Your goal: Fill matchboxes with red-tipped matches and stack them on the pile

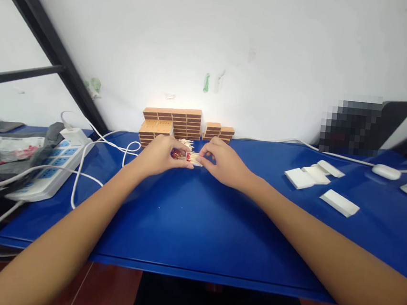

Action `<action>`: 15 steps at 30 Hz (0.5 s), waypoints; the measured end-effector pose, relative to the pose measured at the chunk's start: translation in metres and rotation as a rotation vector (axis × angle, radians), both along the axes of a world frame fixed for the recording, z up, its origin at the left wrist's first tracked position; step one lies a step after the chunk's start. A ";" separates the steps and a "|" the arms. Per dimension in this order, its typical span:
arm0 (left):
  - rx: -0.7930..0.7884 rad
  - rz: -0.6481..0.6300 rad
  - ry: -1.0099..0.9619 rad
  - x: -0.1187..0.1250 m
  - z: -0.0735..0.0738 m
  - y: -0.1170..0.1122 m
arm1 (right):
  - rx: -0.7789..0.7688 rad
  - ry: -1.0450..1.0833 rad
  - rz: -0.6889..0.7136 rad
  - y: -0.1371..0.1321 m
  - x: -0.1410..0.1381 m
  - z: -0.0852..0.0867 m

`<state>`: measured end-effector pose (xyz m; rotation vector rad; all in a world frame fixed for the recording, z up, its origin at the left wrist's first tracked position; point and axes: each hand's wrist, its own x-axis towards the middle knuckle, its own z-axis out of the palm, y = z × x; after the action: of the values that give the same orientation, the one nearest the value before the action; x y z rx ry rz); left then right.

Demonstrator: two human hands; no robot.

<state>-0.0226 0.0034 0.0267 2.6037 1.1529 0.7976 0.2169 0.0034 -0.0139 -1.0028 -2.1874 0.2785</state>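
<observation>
Where your two arms meet at the far middle of the blue table [190, 218], both hands are closed around a small open tray [193, 159] of red-tipped matches [177, 155]. Your left hand [160, 154] curls in from the left, fingertips pinched shut on a bunch of matches at the tray's left end. Your right hand [224, 163] holds the tray's right end between thumb and fingers. The tray sits low, on or just above the table; you cannot tell which.

The tray looks like thin card: very light, and likely to crush or bow if squeezed, so its short ends or long side walls are the safest hold. The matches are stiff, thin and loose, apt to roll and scatter; grip them by the sticks, as a bundle.

Just behind your hands, stacks [177, 121] of brown matchboxes stand against the wall. White boxes [309, 176] lie well to the right, a power strip [48, 171] to the left.
</observation>
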 end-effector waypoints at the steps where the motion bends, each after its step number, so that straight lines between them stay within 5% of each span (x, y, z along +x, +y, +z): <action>1: 0.003 -0.004 0.003 0.000 0.000 0.000 | 0.000 0.004 0.000 -0.001 0.000 0.000; 15: 0.020 -0.054 0.063 0.002 -0.002 -0.001 | -0.089 0.055 0.035 -0.001 0.001 0.004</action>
<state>-0.0206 0.0021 0.0250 2.6826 1.0916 0.7249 0.2183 0.0028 -0.0103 -0.9945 -2.1604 0.4177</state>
